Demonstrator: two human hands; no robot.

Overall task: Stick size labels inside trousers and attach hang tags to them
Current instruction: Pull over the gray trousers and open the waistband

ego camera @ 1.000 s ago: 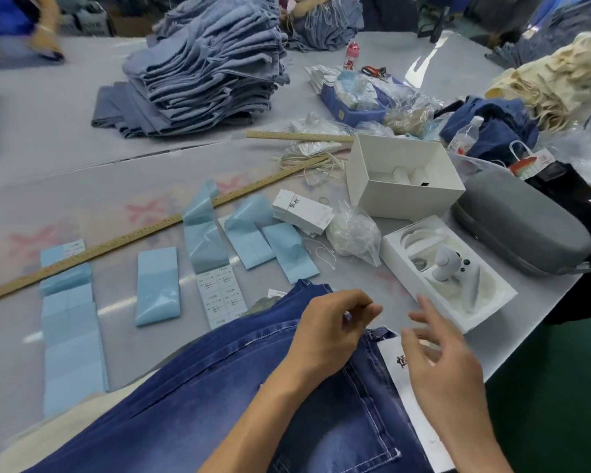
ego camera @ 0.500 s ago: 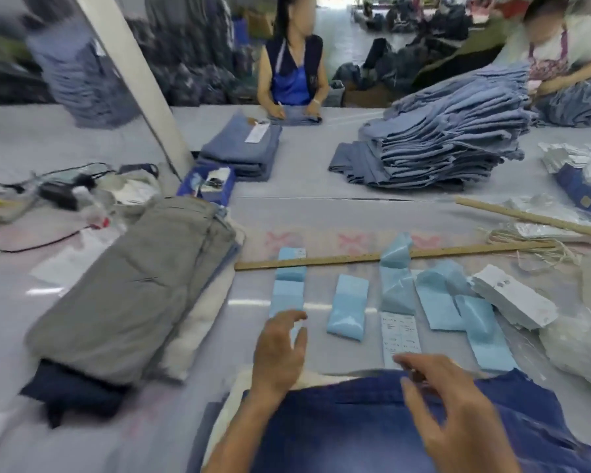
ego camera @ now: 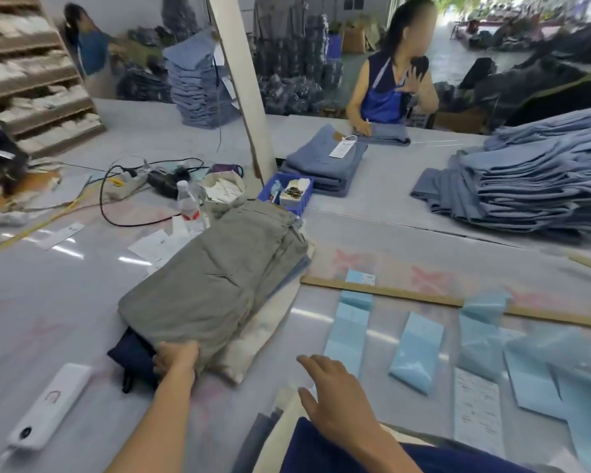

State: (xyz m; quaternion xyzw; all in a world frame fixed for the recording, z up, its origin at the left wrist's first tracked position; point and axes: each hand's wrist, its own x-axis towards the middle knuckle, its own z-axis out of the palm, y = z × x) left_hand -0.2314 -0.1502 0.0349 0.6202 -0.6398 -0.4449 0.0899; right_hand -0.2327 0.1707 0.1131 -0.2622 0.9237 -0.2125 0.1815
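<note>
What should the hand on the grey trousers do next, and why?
Probably pull the folded grey trousers closer. The left hand already rests on their near edge, and the right hand hovers open, holding nothing, above the blue jeans nearest the person.

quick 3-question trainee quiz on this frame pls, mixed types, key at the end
1. True or false: the left hand rests on the near edge of the folded grey trousers.

2. Multiple choice: what does the right hand hold?
A. a hang tag
B. a blue label strip
C. nothing, fingers spread above the table
D. the wooden ruler

3. Fill in: the wooden ruler lies across the far ends of the light ____ label strips.

Key: 1 true; 2 C; 3 blue
</note>
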